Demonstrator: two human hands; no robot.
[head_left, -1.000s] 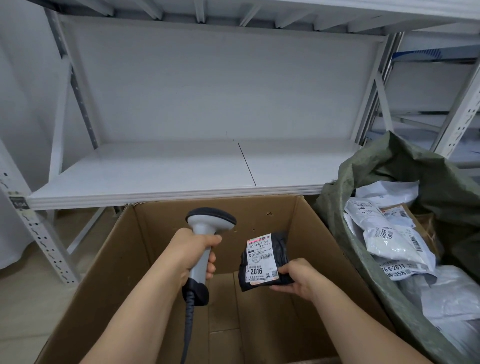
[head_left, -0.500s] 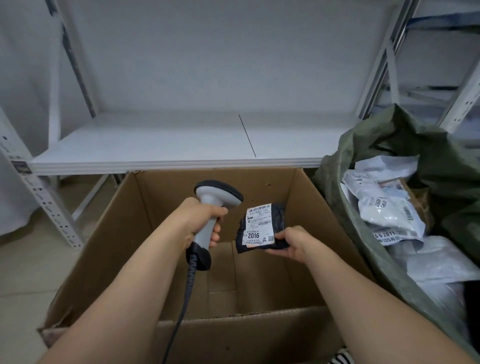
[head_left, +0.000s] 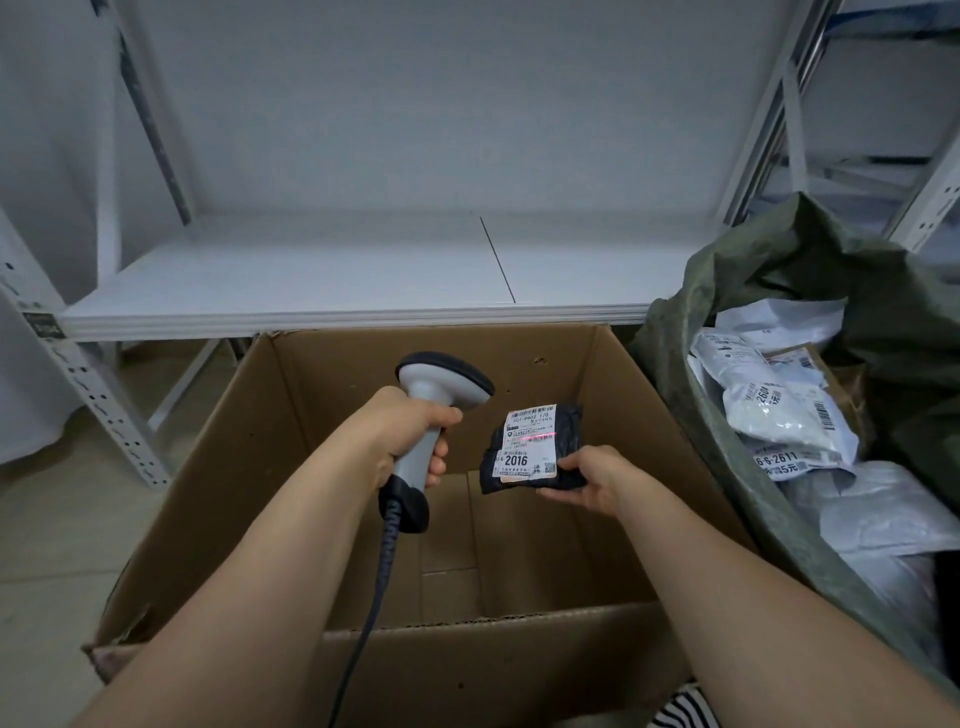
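We look down on two bare arms reaching over an open cardboard box (head_left: 467, 626). Our left grip (head_left: 410, 441) is curled round the handle of a scanner (head_left: 441, 376). Its head tilts toward the box's right side, so that a red beam falls across a white label (head_left: 530, 441). Our right grip (head_left: 592, 475) pinches the near right corner of a small black parcel (head_left: 569, 431), probably to keep our fingers off the barcode. The parcel hangs in the air above the box's floor, label facing the scanner, likely so that it can drop straight in once it has been read. The scanner's cord (head_left: 384, 571) trails over the box's near wall. A green sack (head_left: 727, 291) of white parcels stands right of the box, and a white shelf (head_left: 311, 280) runs behind the box.
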